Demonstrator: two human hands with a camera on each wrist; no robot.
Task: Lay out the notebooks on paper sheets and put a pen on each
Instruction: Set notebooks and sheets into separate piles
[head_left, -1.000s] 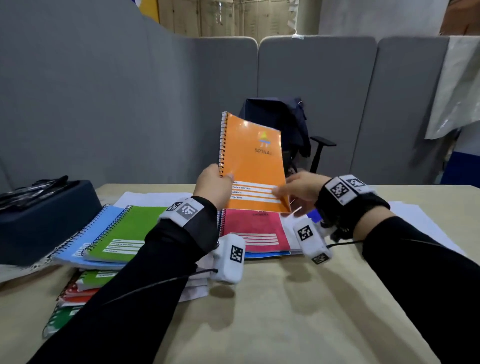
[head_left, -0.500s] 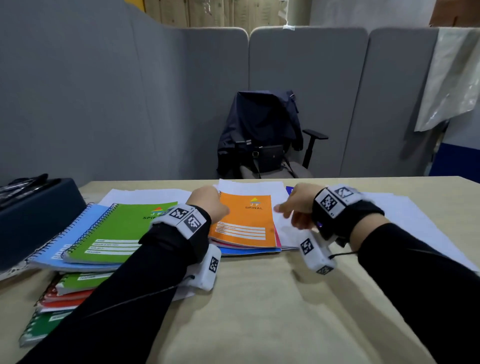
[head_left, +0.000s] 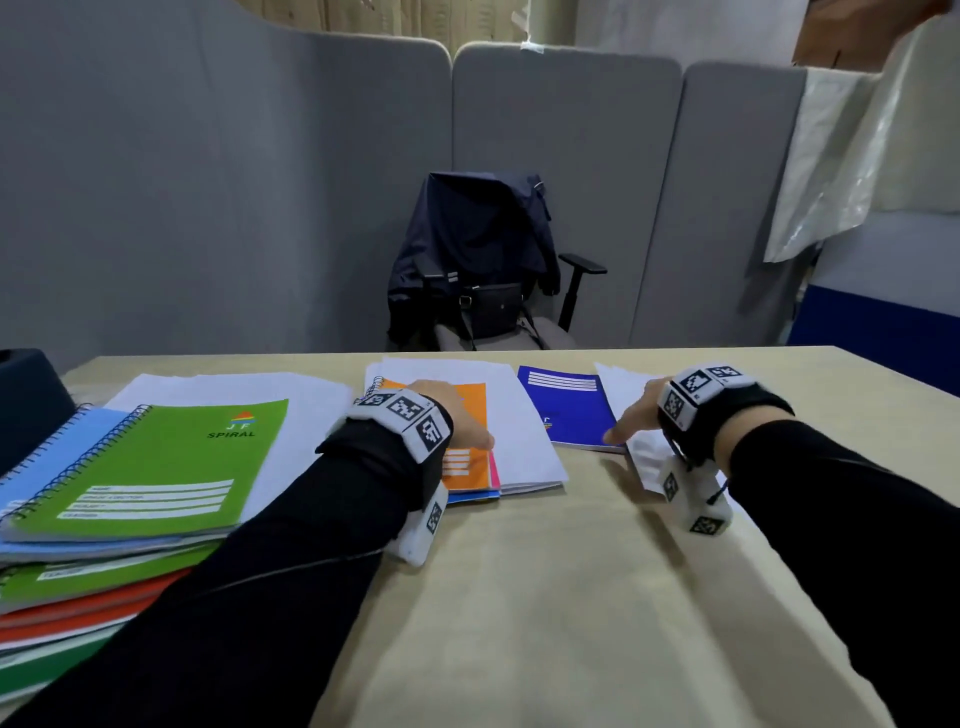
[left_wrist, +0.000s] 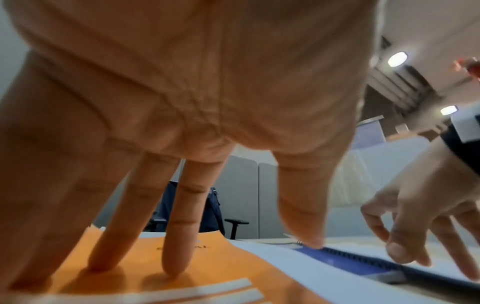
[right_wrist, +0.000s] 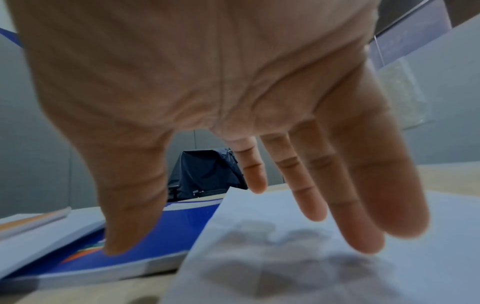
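Observation:
An orange spiral notebook (head_left: 470, 400) lies flat on top of a pink and a blue one, on a white paper sheet (head_left: 524, 441). My left hand (head_left: 457, 415) presses on the orange notebook (left_wrist: 221, 263) with straight fingers (left_wrist: 179, 246). To the right lies a dark blue notebook (head_left: 566, 410). My right hand (head_left: 636, 410) is spread open, its thumb touching the blue notebook (right_wrist: 161, 246) near its right front corner. Its fingers (right_wrist: 363, 205) hover over another white sheet (right_wrist: 285, 257). No pen is in view.
A green spiral notebook (head_left: 166, 467) tops a stack of several notebooks at the left, with paper beneath. A dark box (head_left: 26, 395) sits at the far left edge. Behind the table (head_left: 519, 597) stands an office chair (head_left: 483, 270) draped with a jacket, before grey partitions.
The orange notebook went from held upright in both hands to flat on the pile under my left hand. My right hand let go and moved right to the blue notebook and sheet.

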